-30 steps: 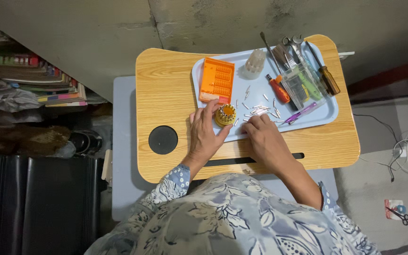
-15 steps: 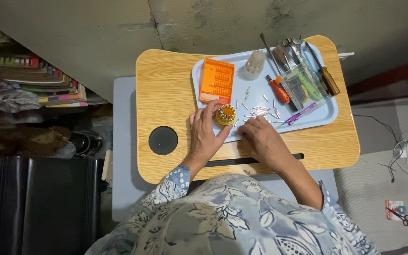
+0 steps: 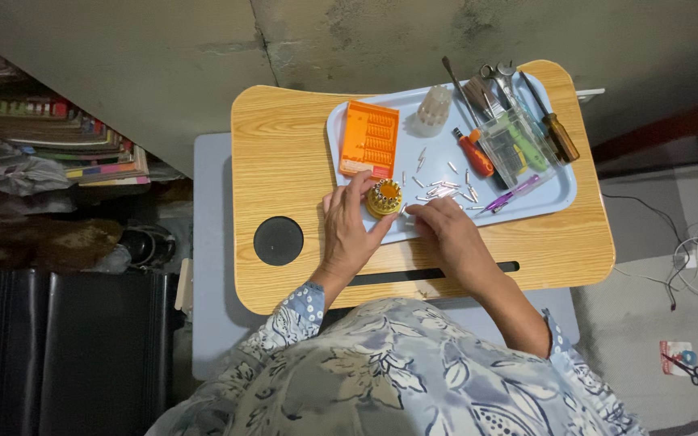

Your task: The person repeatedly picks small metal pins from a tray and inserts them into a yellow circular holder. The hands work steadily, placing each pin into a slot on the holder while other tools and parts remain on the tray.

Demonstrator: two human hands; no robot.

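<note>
Right hand point(image 3: 446, 234) shifted beside round bit holder point(image 3: 384, 199).

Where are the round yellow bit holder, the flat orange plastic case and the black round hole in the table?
Round yellow bit holder point(image 3: 384, 199), head view, its top.
Flat orange plastic case point(image 3: 369, 139), head view, middle of its lid.
Black round hole point(image 3: 278, 241), head view, its centre.
</note>
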